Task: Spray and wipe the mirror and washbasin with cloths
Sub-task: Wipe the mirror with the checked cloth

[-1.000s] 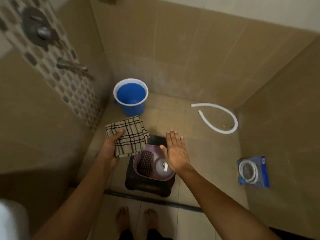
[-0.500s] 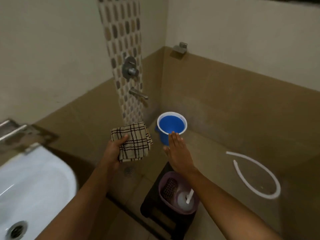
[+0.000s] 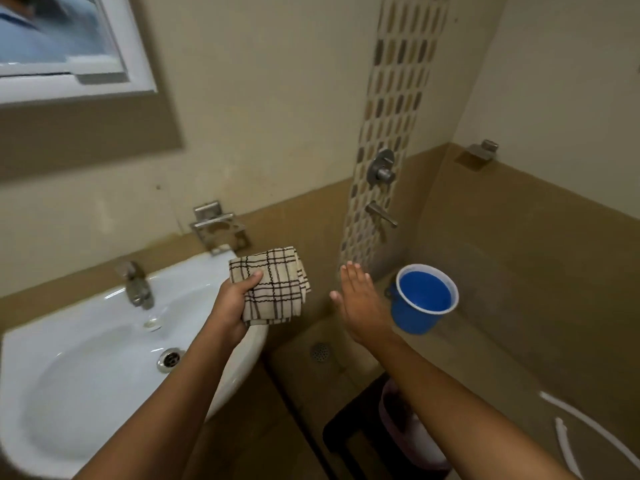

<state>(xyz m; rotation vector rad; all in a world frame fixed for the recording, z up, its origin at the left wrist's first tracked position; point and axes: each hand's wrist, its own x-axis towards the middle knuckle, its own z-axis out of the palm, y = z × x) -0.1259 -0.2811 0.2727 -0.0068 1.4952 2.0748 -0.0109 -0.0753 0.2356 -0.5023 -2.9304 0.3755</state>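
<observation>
The cloth is cream with dark brown check lines, folded into a thick square with its layered edges showing on the right side. It is held in the air above the right rim of the white washbasin, just in front of the metal holder fixed to the wall. The left hand grips it from below, thumb pressed across the near left corner and fingers curled under the fold. The right hand is empty, fingers straight and close together, palm turned inward, raised beside the cloth without touching it. The mirror hangs at the upper left, blurred. A blue bucket stands on the floor just right of the right hand.
</observation>
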